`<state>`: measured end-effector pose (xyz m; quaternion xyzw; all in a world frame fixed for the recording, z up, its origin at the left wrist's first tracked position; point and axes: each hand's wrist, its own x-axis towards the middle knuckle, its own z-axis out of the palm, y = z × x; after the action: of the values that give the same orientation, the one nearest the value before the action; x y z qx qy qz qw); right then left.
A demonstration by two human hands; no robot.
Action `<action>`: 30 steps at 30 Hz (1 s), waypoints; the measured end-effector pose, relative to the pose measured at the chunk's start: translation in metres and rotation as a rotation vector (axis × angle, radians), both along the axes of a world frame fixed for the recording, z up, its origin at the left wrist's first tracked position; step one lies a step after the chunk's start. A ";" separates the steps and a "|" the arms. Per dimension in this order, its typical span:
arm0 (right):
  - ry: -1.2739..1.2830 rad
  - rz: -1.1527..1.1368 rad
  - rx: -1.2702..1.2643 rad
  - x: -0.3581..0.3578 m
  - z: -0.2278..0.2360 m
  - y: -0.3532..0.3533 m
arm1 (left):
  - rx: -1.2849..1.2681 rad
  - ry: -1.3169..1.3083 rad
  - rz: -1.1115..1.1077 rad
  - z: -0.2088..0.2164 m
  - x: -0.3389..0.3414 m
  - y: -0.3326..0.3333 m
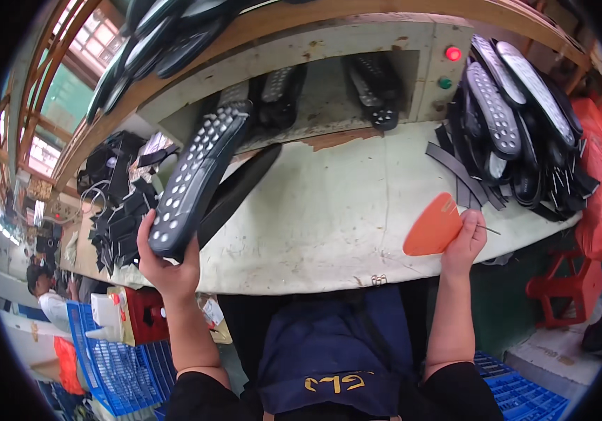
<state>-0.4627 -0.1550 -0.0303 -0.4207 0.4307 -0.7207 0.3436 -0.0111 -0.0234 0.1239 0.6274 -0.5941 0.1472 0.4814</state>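
Note:
My left hand (167,261) is closed round the lower end of a long, narrow black piece covered in rows of silver dots (192,186). This dotted black piece is tilted up and away, its far end in front of the opening of a box-like heater. Beside it a flat black strip (241,189) slants over the table; whether it touches the piece or my fingers is hard to tell. In my right hand (464,241) an orange fan-shaped sheet (434,228) is pinched near the table's right front. A thin dark stick pokes out beside those fingers.
The pale box (357,42) holds more dotted pieces and carries a red light (453,53) and a green button (444,83). Similar pieces (494,109) are piled at right, others hang overhead. Black scraps (125,228) lie left. A red stool (566,289) and blue crates (122,365) stand below.

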 end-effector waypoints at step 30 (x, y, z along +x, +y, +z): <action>0.075 -0.017 0.000 -0.004 -0.007 -0.001 | 0.607 -0.520 -0.521 -0.059 -0.082 -0.260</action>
<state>-0.4662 -0.1565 -0.0378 -0.4439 0.4469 -0.7072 0.3211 -0.0935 -0.2838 0.0652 0.5122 -0.8485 -0.0063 0.1327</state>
